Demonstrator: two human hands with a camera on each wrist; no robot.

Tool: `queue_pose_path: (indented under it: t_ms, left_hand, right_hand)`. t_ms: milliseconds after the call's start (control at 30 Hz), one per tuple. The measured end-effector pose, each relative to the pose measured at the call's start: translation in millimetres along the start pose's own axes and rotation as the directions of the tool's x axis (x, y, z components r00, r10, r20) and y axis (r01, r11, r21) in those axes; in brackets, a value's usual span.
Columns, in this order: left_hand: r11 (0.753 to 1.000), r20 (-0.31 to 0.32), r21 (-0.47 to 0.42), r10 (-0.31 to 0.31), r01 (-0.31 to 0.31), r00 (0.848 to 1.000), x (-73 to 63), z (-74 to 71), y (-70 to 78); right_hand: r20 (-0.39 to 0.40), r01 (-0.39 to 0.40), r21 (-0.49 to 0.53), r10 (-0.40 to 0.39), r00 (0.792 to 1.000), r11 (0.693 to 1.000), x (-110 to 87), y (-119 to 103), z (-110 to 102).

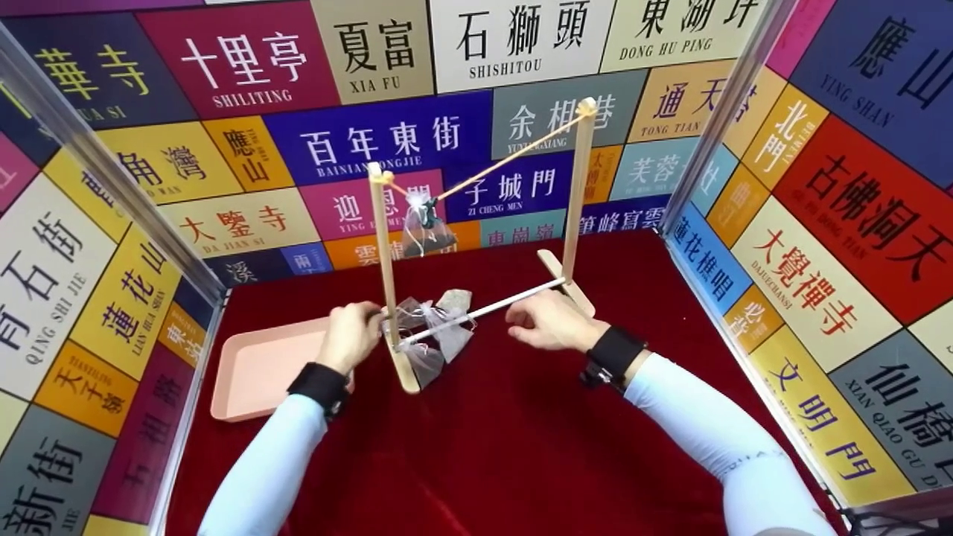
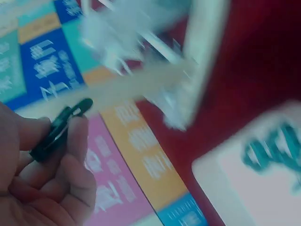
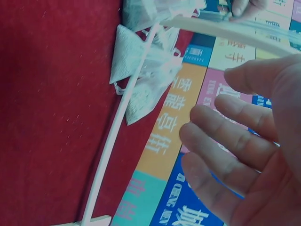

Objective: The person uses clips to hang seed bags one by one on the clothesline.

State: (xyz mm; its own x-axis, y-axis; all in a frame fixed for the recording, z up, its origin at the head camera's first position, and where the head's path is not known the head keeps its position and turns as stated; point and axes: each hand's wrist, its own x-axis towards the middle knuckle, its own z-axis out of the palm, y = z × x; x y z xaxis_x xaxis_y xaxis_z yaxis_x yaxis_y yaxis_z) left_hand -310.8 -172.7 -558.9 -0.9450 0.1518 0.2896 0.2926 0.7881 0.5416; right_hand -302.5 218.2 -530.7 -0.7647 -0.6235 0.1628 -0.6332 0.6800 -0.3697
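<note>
My left hand [image 1: 350, 333] is beside the near post of a wooden frame [image 1: 384, 260], and in the left wrist view it pinches a dark green clip [image 2: 59, 129] between thumb and fingers. To the other side, my right hand [image 1: 551, 320] hovers by the white crossbar [image 1: 514, 299]; the right wrist view has its fingers loosely bent around nothing. Several sheer drawstring bags [image 3: 141, 61] with pale contents lie about the crossbar at the near post. Another sheer bag [image 1: 428, 237] hangs from the yellow cord [image 1: 514, 155] with a dark clip [image 1: 426, 214] at its neck.
A pink tray [image 1: 257, 365] stands on the left, partly behind my left arm; several green clips [image 2: 277, 148] lie in it. The far post [image 1: 579, 193] stands back right. Sign-printed panels enclose the red cloth [image 1: 506, 439] at the back and sides.
</note>
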Motion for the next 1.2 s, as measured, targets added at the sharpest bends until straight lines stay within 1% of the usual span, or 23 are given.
queue_pose_path:
  t_ms: [100, 200, 233, 300, 400, 433, 500, 600, 667, 733, 767, 833, 867, 933, 967, 1033, 1100, 1133, 1200]
  left_hand:
    - [0.997, 0.006, -0.076, 0.027, -0.027, 1.000, 2.6, 5.4, 24.6]
    - [0.989, 0.047, -0.140, 0.042, -0.035, 0.998, 6.4, 15.0, 50.8]
    - [0.988, 0.054, -0.148, 0.042, -0.033, 0.998, 7.0, 19.3, 58.5]
    - [0.979, 0.075, -0.203, 0.049, -0.033, 0.996, 6.8, 26.9, 71.1]
    - [0.952, 0.101, -0.305, 0.051, -0.018, 0.994, 4.2, 33.8, 84.2]
    - [0.939, 0.109, -0.345, 0.047, -0.007, 0.993, 3.1, 34.8, 87.4]
    - [0.900, 0.141, -0.435, 0.035, 0.031, 0.989, 2.6, 36.2, 93.2]
    - [0.828, 0.190, -0.550, -0.002, 0.108, 0.982, 3.6, 39.5, 99.9]
    - [0.781, 0.215, -0.606, -0.023, 0.152, 0.976, 4.2, 41.1, 102.5]
    - [0.740, 0.229, -0.648, -0.037, 0.181, 0.973, 5.1, 42.8, 104.1]
    - [0.724, 0.235, -0.663, -0.039, 0.189, 0.971, 5.4, 43.2, 104.7]
    - [0.705, 0.239, -0.682, -0.035, 0.194, 0.970, 5.6, 43.5, 105.3]
    - [0.701, 0.243, -0.686, -0.032, 0.195, 0.970, 5.6, 43.6, 105.3]
    - [0.701, 0.245, -0.687, -0.025, 0.192, 0.969, 5.1, 44.3, 104.1]
    - [0.705, 0.248, -0.683, -0.021, 0.190, 0.968, 4.6, 44.5, 103.2]
    - [0.727, 0.244, -0.662, -0.019, 0.181, 0.970, 3.3, 46.1, 99.3]
    - [0.762, 0.225, -0.627, -0.022, 0.162, 0.974, 1.7, 47.3, 93.4]
    - [0.785, 0.211, -0.601, -0.024, 0.149, 0.977, 1.0, 47.6, 89.7]
    - [0.846, 0.163, -0.522, -0.027, 0.110, 0.986, -0.5, 47.6, 80.9]
  right_hand:
    - [-0.009, 0.006, -0.007, -0.007, 1.000, 1.000, 5.1, -7.5, 0.9]
    - [-0.005, 0.017, 0.005, -0.017, 1.000, 1.000, 11.4, -13.3, 1.6]
    - [-0.016, 0.028, 0.011, -0.027, 0.999, 1.000, 14.1, -15.8, 2.8]
    - [-0.034, 0.054, 0.032, -0.053, 0.998, 0.998, 21.3, -22.1, 6.2]
    - [-0.062, 0.100, 0.046, -0.097, 0.993, 0.994, 33.5, -31.9, 12.9]
    - [-0.071, 0.117, 0.043, -0.114, 0.991, 0.992, 36.9, -35.0, 14.7]
    - [-0.075, 0.134, 0.048, -0.131, 0.989, 0.990, 41.3, -38.0, 17.1]
    - [-0.119, 0.165, 0.026, -0.161, 0.980, 0.986, 40.4, -37.5, 18.6]
    - [-0.169, 0.189, 0.001, -0.186, 0.968, 0.982, 37.4, -35.6, 18.9]
    - [-0.216, 0.210, -0.060, -0.218, 0.952, 0.976, 34.3, -32.7, 19.3]
    - [-0.231, 0.217, -0.101, -0.235, 0.944, 0.971, 32.9, -31.3, 19.4]
    - [-0.237, 0.225, -0.190, -0.267, 0.934, 0.956, 31.0, -28.6, 19.7]
    - [-0.227, 0.230, -0.230, -0.282, 0.932, 0.946, 30.4, -27.4, 19.7]
    - [-0.189, 0.241, -0.284, -0.301, 0.935, 0.928, 29.2, -25.7, 19.3]
    - [-0.165, 0.246, -0.293, -0.302, 0.939, 0.924, 28.5, -25.0, 18.8]
    - [-0.121, 0.248, -0.284, -0.291, 0.949, 0.926, 27.0, -23.1, 17.7]
    - [-0.090, 0.235, -0.265, -0.267, 0.960, 0.935, 24.8, -19.7, 16.3]
    - [-0.080, 0.226, -0.256, -0.253, 0.964, 0.940, 23.4, -17.4, 15.4]
    - [-0.076, 0.204, -0.246, -0.229, 0.970, 0.947, 20.0, -11.9, 12.8]
